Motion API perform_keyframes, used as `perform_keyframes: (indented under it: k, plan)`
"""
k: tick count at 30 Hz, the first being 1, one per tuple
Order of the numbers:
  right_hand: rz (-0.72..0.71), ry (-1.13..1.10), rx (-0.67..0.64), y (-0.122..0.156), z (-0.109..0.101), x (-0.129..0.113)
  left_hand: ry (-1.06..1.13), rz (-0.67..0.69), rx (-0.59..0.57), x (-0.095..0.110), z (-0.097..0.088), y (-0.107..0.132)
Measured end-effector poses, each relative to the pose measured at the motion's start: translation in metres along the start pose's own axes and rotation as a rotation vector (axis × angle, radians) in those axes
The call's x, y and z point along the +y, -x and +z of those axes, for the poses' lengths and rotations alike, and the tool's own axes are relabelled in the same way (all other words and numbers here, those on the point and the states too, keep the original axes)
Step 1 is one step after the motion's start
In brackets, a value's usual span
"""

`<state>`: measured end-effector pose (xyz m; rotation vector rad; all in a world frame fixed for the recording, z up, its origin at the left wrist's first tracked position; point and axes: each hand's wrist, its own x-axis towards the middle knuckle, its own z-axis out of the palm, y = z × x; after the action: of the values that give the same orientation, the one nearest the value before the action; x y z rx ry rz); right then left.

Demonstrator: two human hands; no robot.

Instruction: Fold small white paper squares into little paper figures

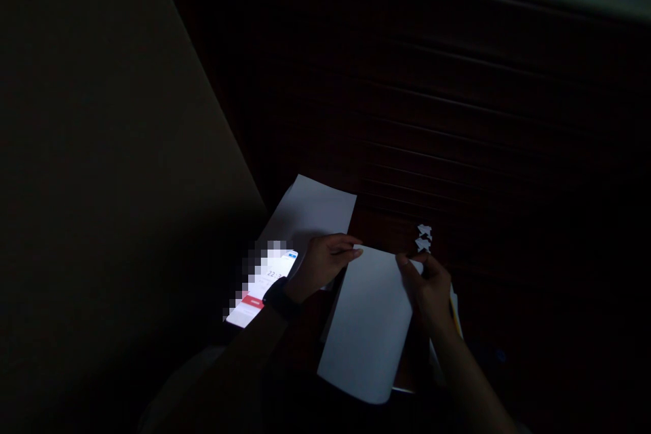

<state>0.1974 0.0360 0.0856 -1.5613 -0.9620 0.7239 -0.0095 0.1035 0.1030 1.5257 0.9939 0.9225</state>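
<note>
A white sheet of paper point(373, 325) hangs between my two hands, its lower edge curving toward me. My left hand point(323, 261), with a dark watch point(282, 298) on the wrist, pinches the sheet's upper left corner. The upper right corner is gripped by my right hand point(430, 288), thumb across the front and fingers partly hidden behind. Left of my left wrist glows a phone point(253, 302) with a lit screen, partly pixelated. Beyond my left hand lies more white paper point(318, 207). Two small cut or folded white paper pieces point(424, 239) lie past my right hand.
The scene is very dark. A dark wooden surface point(379, 224) lies under the papers, with grooved dark panelling point(437, 102) behind it. A pale wall point(102, 115) rises on the left. Beside my right wrist are more papers and a thin yellow item point(456, 317), partly hidden.
</note>
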Motion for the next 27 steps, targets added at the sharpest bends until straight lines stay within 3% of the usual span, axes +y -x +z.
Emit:
perform_keyframes:
  k: [16, 27]
  plan:
    - [0.011, 0.004, 0.01, 0.0011, 0.0011, 0.0023, 0.002, 0.015, -0.001, 0.0032, -0.0011, 0.0005]
    - [0.01, 0.008, 0.053, 0.0033, 0.0058, 0.0021, 0.02, -0.001, 0.092, -0.0016, 0.0044, -0.0018]
